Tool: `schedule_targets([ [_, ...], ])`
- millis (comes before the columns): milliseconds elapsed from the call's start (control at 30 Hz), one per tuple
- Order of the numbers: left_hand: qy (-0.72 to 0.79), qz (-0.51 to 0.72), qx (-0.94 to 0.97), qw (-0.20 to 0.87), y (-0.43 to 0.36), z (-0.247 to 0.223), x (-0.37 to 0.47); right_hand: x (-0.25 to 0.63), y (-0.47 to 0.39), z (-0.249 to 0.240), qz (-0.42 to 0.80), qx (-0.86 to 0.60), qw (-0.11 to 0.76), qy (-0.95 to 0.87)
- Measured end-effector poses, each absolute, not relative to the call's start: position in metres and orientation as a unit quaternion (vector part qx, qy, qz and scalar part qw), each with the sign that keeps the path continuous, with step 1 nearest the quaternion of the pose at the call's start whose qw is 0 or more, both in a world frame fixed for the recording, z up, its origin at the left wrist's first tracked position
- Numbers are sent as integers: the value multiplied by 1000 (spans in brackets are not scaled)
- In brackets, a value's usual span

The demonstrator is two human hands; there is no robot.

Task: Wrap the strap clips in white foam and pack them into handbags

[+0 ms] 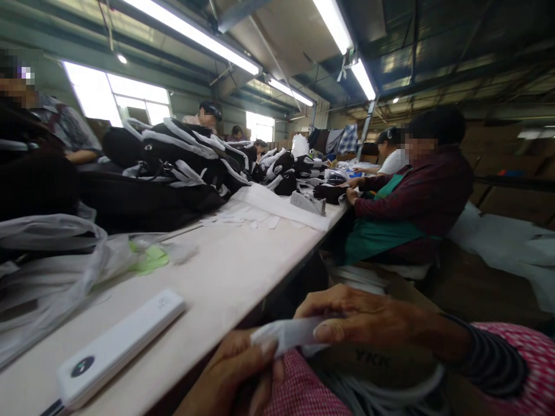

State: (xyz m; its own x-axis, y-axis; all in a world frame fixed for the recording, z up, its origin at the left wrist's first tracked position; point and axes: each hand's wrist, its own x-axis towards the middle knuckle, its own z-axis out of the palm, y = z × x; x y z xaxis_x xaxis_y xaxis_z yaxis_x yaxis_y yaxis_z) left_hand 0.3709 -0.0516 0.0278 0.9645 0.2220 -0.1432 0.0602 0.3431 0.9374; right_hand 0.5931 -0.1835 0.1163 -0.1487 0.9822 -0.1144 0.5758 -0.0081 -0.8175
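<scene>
A thin white translucent strip (299, 333) stretches between my two hands, low in the head view, over my lap beside the table edge. The fingers of my left hand (236, 370) pinch its left end, thumb on top. My right hand (359, 318) comes in from the right and grips the other end between thumb and fingers. Below the strip are pink checked cloth (299, 387) and a brown surface marked YKK (373, 358), with pale cords lying around it.
On the table (208, 289) lie a white power bank (121, 346), loose white strips, green scraps (150, 258) and clear plastic. Black items with white trim (186, 153) are heaped farther back. A person in a green apron (390, 214) sits at the table's right side; others sit beyond.
</scene>
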Motion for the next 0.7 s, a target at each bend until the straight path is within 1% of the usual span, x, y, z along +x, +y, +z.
schedule_targets([
  [33,113,63,575,808,-47,35,381,590,-178,110,442,-576,297,-620],
  [100,99,63,619,777,-33,51,397,592,-167,99,478,-566,356,-570],
  [200,104,2,687,719,-9,68,402,614,-155,90,437,-588,411,-543],
  [300,145,-60,730,665,15,71,381,650,-156,83,408,-590,452,-531],
  [333,165,-60,742,646,23,70,371,660,-158,79,411,-585,463,-524],
  [433,222,-12,758,613,44,68,347,678,-167,64,445,-566,479,-502],
  [500,228,-3,767,599,51,77,341,676,-170,54,471,-560,467,-496],
  [600,200,-11,799,566,48,115,354,662,-164,50,510,-542,449,-495],
  [700,184,-20,838,513,34,165,378,646,-149,59,527,-503,484,-484],
])
